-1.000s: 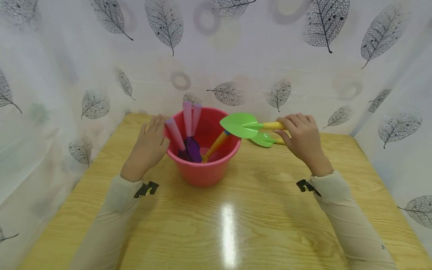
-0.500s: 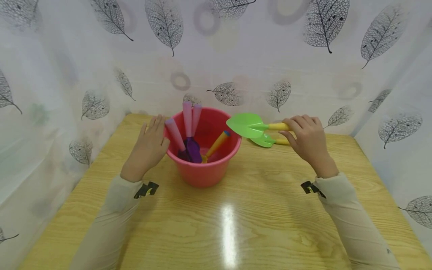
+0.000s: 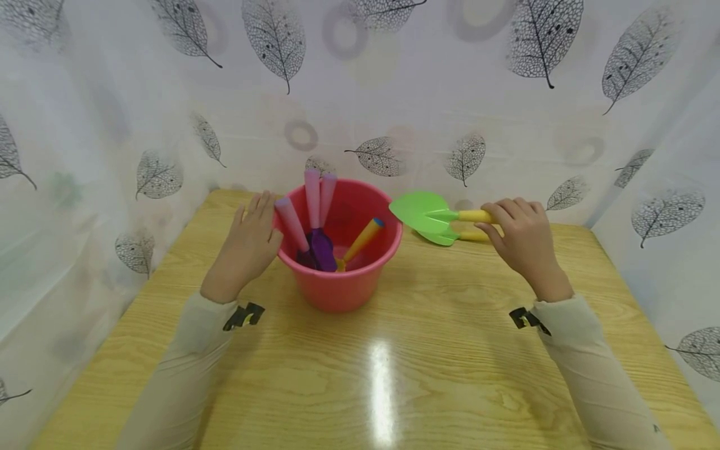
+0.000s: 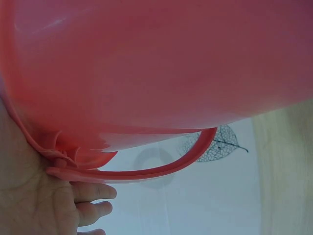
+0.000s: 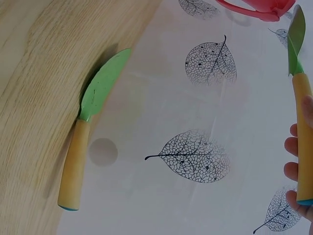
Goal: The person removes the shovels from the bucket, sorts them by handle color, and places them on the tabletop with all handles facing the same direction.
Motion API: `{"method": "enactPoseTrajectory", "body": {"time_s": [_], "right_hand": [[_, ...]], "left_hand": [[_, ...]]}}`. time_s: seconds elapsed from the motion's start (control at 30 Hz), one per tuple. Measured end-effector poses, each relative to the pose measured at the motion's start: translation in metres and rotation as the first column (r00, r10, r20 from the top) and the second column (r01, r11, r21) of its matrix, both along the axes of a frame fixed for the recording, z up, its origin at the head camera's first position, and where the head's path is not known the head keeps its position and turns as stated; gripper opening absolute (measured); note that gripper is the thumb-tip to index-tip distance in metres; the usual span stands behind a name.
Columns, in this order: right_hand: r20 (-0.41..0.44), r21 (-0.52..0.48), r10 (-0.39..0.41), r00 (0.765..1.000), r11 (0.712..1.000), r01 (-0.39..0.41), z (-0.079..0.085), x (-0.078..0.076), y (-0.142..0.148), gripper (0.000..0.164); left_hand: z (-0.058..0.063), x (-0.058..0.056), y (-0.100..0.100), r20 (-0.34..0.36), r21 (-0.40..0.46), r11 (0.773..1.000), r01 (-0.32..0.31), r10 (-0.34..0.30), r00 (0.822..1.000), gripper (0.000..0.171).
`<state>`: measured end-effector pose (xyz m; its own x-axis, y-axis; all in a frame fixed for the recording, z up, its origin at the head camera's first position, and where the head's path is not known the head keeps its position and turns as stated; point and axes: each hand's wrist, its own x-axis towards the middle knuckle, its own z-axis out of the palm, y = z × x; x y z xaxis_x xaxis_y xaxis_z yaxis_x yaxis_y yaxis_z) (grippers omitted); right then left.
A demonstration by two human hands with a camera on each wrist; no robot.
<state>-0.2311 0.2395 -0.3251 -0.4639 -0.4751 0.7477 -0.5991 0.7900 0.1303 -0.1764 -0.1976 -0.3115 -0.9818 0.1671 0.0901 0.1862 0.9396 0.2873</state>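
My right hand (image 3: 523,240) grips the yellow handle of a green-bladed garden trowel (image 3: 423,211), held in the air just right of the bucket. Behind and below it, a second green trowel (image 5: 100,88) with a yellow handle lies on the table. The red bucket (image 3: 340,290) stands left of centre, and my left hand (image 3: 244,244) rests with straight fingers against its left rim. In the left wrist view the palm touches the rim beside the bucket's handle (image 4: 142,174). Inside the bucket are several tools with pink handles (image 3: 312,197), a purple blade (image 3: 322,250) and one yellow handle (image 3: 362,240).
The wooden table (image 3: 315,381) is bordered at the back and sides by a pale curtain (image 3: 394,94) printed with dark leaves. Black clips (image 3: 243,317) sit at both sleeve cuffs.
My right hand has moved to the right with the trowel, drawing its blade away from over the bucket's rim. The left hand and the bucket have stayed in place.
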Motion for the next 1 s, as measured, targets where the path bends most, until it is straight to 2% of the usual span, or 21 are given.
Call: {"method": "enactPoseTrajectory", "body": {"time_s": [0.4, 1.0], "right_hand": [[0.034, 0.014, -0.017, 0.999, 1.000, 0.017, -0.007, 0.002, 0.012, 0.057], [0.026, 0.019, -0.029, 0.999, 0.999, 0.029, -0.016, 0.002, 0.022, 0.058]], "left_hand": [[0.002, 0.001, 0.001, 0.006, -0.001, 1.000, -0.004, 0.004, 1.000, 0.059], [0.002, 0.001, 0.001, -0.002, -0.004, 1.000, 0.002, -0.002, 1.000, 0.059]]}}
